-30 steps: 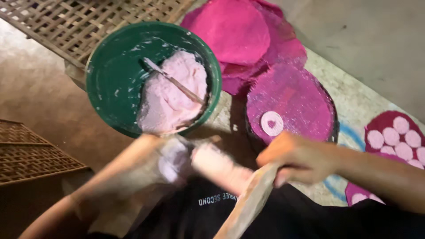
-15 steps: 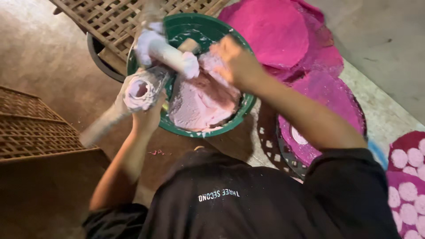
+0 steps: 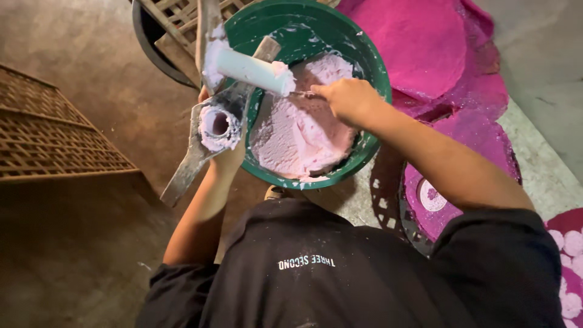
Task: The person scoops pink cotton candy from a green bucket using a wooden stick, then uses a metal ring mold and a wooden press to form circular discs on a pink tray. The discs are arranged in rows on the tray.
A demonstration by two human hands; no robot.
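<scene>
Since half a second earlier the right hand had dropped into the green basin, fingers closed on a utensil in the pink paste, while the left hand gripped the paste-smeared wooden tool, paste largely unused.

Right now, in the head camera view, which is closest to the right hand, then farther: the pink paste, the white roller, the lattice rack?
1. Pink paste, in the bowl beneath the right hand.
2. White roller, just left.
3. Lattice rack, far left.
</scene>
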